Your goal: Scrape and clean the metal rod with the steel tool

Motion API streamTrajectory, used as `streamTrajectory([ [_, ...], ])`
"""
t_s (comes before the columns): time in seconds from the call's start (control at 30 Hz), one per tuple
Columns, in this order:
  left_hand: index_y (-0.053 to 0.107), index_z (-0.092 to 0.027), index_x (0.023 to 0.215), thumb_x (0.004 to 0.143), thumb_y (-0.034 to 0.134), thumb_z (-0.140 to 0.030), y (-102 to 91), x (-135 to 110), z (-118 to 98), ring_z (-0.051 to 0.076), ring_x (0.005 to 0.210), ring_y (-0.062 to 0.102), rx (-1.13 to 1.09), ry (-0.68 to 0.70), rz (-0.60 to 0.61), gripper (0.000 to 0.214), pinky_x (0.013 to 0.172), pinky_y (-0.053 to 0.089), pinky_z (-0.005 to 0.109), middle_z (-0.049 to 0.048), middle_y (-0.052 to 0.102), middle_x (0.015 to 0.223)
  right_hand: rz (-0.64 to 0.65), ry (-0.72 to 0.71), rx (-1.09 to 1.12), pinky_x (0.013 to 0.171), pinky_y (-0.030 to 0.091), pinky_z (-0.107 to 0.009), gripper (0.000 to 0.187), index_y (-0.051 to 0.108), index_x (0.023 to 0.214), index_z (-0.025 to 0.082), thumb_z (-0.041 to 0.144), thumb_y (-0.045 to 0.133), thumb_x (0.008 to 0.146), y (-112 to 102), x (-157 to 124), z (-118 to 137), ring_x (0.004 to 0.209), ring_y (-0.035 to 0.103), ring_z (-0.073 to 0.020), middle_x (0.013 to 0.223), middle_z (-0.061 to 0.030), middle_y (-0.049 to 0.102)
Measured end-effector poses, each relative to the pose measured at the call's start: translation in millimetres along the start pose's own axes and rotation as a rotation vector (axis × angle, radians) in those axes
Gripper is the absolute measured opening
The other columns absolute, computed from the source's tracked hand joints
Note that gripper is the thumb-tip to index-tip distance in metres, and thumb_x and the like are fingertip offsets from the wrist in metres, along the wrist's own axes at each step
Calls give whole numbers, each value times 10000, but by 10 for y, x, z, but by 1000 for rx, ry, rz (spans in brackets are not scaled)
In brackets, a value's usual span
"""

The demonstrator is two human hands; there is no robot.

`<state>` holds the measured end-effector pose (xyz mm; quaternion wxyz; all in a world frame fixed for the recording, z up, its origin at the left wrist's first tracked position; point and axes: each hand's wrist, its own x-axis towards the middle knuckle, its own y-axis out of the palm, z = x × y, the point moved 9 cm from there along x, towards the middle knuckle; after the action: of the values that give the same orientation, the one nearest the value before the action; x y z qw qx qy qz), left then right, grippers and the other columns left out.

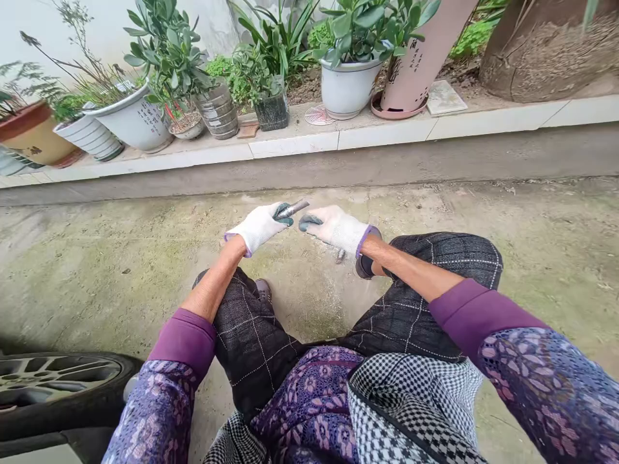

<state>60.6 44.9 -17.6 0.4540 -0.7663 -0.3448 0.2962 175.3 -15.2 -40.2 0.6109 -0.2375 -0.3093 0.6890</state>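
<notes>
Fingers (pixel 285 216) on the left hand (pixel 260 225) are wrapped shut round a short metal rod (pixel 293 208), can't tell if it's a chisel or a punch, and it pokes out up and to the right. The right hand (pixel 336 229) is empty, its fingers (pixel 309 223) pressed together and pointing back at the rod, whose tip sits just above them, not touching. Both white work gloves (pixel 348 231) have dark coated palms. A small metal bit (pixel 341 256) lies on the concrete floor (pixel 120 277) right under the right hand. Further out: knees in dark plaid trousers (pixel 435 258), a car tyre (pixel 62 393) bottom left, and potted plants (pixel 138 119) along a white-tiled ledge (pixel 294 147).
</notes>
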Motion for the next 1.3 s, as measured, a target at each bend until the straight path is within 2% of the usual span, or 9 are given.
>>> streamTrajectory([
  [0.13,675,-217,1116,915,548,-385,221,71,47,227,844,681,410,64,142,291,754,476,299,75,740,962,50,19,-112,628,342,-269,240,777,957,171,289,575,902,-28,100,7,664,538,-138,786,-21,709],
  [0.23,675,-235,1138,921,509,-404,363,80,20,245,814,687,475,104,190,321,722,475,315,77,740,934,16,21,-224,654,360,-272,212,789,916,181,268,601,871,-121,245,-95,729,575,-157,834,-36,733],
  [0.47,696,-178,995,784,631,-308,368,-103,-51,143,707,582,25,210,193,256,659,452,241,1,691,830,-53,103,193,596,394,-236,191,748,833,131,229,593,780,-88,347,-285,617,528,-112,680,4,647],
  [0.63,676,-150,1030,810,633,-385,142,-166,75,100,525,471,-207,49,84,325,512,391,228,-15,604,709,-53,254,384,450,289,-226,191,712,851,130,265,583,812,69,239,-336,447,390,-76,545,32,520],
  [0.8,714,-142,979,891,562,-324,109,-23,165,184,729,640,141,-13,-27,253,671,473,266,73,703,834,35,121,243,512,344,-220,234,726,880,138,333,602,844,151,149,-109,520,451,-80,639,10,598],
  [0.9,716,-158,1081,960,456,-283,243,30,257,267,863,706,424,-97,10,313,774,511,341,144,736,926,86,70,122,542,345,-233,261,750,934,137,329,594,852,121,113,-31,557,475,-92,663,6,631],
  [1.0,703,-148,1131,955,417,-186,408,12,225,310,929,725,594,-57,93,338,800,522,380,175,737,943,81,18,-5,591,363,-248,273,771,926,126,335,616,844,39,158,-25,636,522,-115,733,-21,687],
  [1.13,703,-169,1152,961,421,-193,507,-55,114,312,943,728,641,67,169,342,796,517,370,156,740,919,35,23,-49,656,406,-252,232,788,897,135,293,661,785,-31,272,-117,739,593,-145,838,-41,741],
  [1.3,728,-208,1115,957,488,-322,325,-77,126,261,874,714,440,61,107,310,774,502,323,101,748,901,15,194,216,529,384,-245,229,761,910,130,269,612,805,11,308,-290,532,505,-101,661,-14,665],
])
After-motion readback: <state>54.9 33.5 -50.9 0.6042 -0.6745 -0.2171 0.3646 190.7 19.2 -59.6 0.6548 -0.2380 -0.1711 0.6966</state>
